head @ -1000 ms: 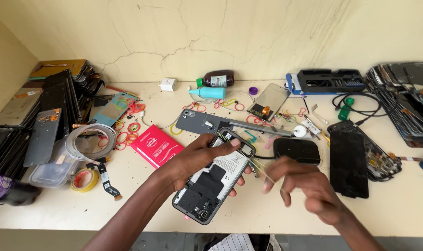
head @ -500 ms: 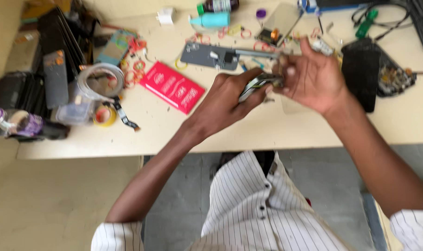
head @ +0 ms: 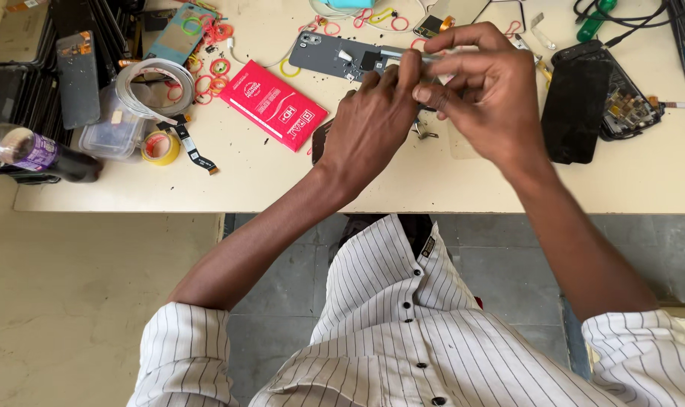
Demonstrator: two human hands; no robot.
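Two hands meet over the table (head: 373, 188). At nine o'clock of them lies a red packet (head: 275, 104). The left hand (head: 369, 124) curls its fingers around a dark phone (head: 319, 140), mostly hidden beneath it. The right hand (head: 482, 90), at three o'clock, pinches a thin, blurred strip (head: 403, 54) between thumb and forefinger. A black screen (head: 576, 109) lies farther right.

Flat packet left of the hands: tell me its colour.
The packet is red with white print, seen in the head view.
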